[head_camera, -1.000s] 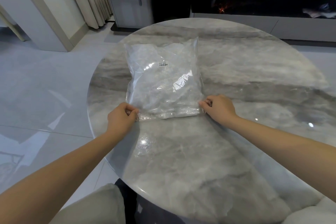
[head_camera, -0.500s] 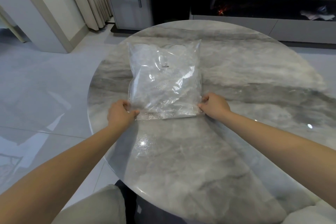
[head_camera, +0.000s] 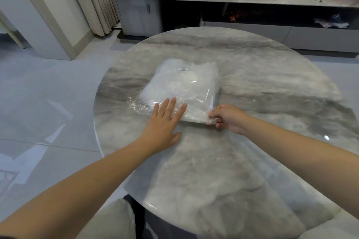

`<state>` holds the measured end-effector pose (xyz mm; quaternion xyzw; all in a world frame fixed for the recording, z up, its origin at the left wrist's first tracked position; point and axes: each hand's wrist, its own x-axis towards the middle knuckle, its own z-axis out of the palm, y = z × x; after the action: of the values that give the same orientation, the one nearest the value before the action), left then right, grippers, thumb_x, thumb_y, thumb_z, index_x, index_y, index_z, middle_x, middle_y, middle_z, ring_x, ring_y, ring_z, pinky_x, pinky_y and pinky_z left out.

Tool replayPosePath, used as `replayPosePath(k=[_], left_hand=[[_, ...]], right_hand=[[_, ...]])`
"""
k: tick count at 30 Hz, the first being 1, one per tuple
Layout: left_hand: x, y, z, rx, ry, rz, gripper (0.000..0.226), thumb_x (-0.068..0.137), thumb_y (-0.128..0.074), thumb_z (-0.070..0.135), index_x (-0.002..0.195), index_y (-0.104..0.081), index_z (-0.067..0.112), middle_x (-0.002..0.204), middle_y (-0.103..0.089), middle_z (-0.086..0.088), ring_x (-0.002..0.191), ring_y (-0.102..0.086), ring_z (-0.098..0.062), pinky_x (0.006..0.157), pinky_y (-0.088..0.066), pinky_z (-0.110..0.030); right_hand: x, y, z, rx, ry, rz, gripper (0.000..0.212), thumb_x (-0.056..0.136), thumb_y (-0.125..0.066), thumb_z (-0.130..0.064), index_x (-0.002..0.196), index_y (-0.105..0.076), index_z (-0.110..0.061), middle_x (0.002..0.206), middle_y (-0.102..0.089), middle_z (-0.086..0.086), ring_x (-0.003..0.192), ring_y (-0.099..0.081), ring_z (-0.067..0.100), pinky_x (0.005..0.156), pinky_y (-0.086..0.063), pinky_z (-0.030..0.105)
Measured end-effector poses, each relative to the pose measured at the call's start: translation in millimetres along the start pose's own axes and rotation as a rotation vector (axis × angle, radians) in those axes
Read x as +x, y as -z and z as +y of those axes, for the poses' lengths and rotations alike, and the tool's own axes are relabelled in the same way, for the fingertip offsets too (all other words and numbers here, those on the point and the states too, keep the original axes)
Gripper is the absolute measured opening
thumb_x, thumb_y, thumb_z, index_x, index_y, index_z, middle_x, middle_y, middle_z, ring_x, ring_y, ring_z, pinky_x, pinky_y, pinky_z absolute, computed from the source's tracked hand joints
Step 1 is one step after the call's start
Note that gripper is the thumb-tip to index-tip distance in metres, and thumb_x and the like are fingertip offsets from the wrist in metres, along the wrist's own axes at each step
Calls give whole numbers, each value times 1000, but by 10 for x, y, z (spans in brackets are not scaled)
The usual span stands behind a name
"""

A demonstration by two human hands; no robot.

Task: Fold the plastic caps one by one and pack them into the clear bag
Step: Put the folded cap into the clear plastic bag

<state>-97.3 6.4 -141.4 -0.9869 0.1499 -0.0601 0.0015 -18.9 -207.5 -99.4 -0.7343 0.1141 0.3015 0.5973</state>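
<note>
One clear bag (head_camera: 186, 87) stuffed with white plastic caps (head_camera: 174, 85) too crumpled to count, left hand (head_camera: 165, 120) flat on it, right hand (head_camera: 226, 117) pinching its corner.

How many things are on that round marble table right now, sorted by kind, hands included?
Clear bag stuffed with plastic caps, lying flat on the round table: 1
Hands on the bag: 2, the left hand flat on it, the right hand pinching its near corner
Total: 3

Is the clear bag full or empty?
Full: the bag bulges with white crumpled plastic; left hand presses it flat.
</note>
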Motion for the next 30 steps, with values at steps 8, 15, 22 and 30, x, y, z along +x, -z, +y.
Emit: replayPosePath(k=[8, 15, 22, 30], left_hand=[[294, 362, 298, -81, 226, -175, 57, 103, -28, 25, 152, 2, 29, 155, -7, -23, 143, -11, -37, 115, -14, -48], [363, 681, 576, -935, 325, 147, 50, 100, -31, 11, 144, -35, 34, 114, -56, 1, 84, -55, -8, 70, -37, -7], [456, 1043, 844, -1311, 494, 289, 33, 103, -31, 28, 127, -54, 29, 109, -58, 10, 100, -55, -10, 88, -43, -21], [538, 1244, 913, -1948, 692, 287, 25, 104, -34, 27, 121, -49, 18, 74, -56, -1, 70, -64, -15, 69, -56, -39]], right_hand=[[-277, -12, -133, 214, 33, -44, 16, 89, -54, 2, 76, -55, -8, 69, -55, 7, 58, -50, 16, 39, -43, 17], [-731, 129, -438, 202, 386, 75, 11, 90, -60, -21, 80, -57, -21, 75, -61, -6, 69, -55, 9, 67, -42, 24], [-1026, 175, -567, 97, 578, 21, 23, 96, -50, -33, 116, -59, -41, 125, -58, -17, 114, -51, -1, 95, -42, 23], [-953, 227, -372, -27, 461, 226, 38, 92, -59, -25, 129, -54, -31, 138, -49, -6, 123, -46, 8, 80, -40, 21]])
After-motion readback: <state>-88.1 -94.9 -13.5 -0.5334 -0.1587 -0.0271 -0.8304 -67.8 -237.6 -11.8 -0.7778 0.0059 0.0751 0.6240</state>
